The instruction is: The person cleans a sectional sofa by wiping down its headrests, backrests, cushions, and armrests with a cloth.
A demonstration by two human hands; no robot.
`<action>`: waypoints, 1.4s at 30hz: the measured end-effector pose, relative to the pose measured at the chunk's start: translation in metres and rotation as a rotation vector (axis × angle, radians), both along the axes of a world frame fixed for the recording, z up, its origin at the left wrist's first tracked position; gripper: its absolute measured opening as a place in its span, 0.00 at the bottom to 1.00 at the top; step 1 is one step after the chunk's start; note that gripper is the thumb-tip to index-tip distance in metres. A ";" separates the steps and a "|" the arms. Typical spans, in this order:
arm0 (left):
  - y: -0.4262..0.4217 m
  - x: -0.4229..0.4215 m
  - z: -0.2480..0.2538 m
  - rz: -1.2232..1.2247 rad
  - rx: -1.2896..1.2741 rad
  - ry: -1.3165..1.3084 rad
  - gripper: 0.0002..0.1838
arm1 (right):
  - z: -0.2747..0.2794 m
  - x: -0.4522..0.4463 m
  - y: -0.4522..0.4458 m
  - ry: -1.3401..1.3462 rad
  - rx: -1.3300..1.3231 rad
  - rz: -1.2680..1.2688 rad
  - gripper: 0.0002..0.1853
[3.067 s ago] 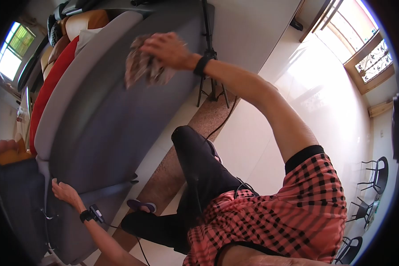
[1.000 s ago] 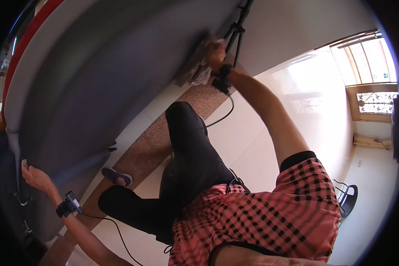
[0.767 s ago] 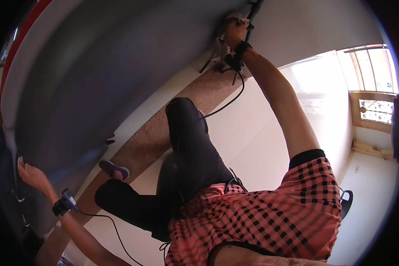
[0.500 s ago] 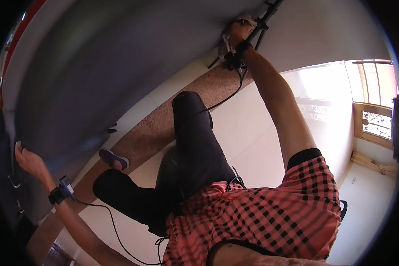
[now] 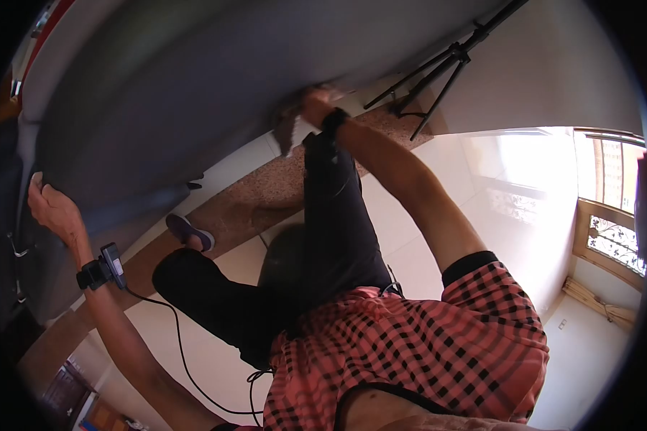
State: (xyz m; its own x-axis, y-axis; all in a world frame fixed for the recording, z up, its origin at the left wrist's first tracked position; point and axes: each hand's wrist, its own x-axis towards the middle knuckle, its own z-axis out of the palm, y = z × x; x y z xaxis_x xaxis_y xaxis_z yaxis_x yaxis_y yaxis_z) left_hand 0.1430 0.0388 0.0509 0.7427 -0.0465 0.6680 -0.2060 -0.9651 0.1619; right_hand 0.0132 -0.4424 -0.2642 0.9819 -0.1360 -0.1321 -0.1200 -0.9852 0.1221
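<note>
A large dark grey, smooth, curved surface (image 5: 172, 93) fills the upper left of the view. My right hand (image 5: 318, 106) is closed on a crumpled greyish cloth (image 5: 286, 131), pressed to the lower edge of this surface; the fingers are blurred by motion. One end of the cloth hangs below the hand. Far to the left, my left hand (image 5: 56, 210) grips the side edge of the grey surface, its fingertips partly hidden. Each wrist wears a black strap, the left one with a small device (image 5: 111, 266) and a cable.
A black tripod (image 5: 453, 57) stands at the upper right, its legs spread near the wall. Below the surface runs a brown speckled floor strip (image 5: 244, 190) beside pale tiles. My bent knees and one shoe (image 5: 189, 231) are close under the surface. A bright window (image 5: 611, 169) is at the right.
My right hand with the cloth has moved left and down along the grey surface, away from the tripod. My left hand remains at the side edge. The view has shifted slightly.
</note>
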 end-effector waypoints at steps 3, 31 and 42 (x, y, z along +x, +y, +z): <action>0.000 0.004 -0.001 -0.007 -0.016 0.008 0.20 | 0.030 0.002 0.069 -0.078 0.109 0.143 0.19; -0.021 0.004 -0.015 0.070 0.029 -0.123 0.15 | 0.298 -0.035 -0.075 -1.170 1.686 -0.459 0.15; -0.045 -0.010 0.002 0.049 -0.043 -0.223 0.12 | 0.376 -0.014 0.026 -0.718 0.310 0.130 0.17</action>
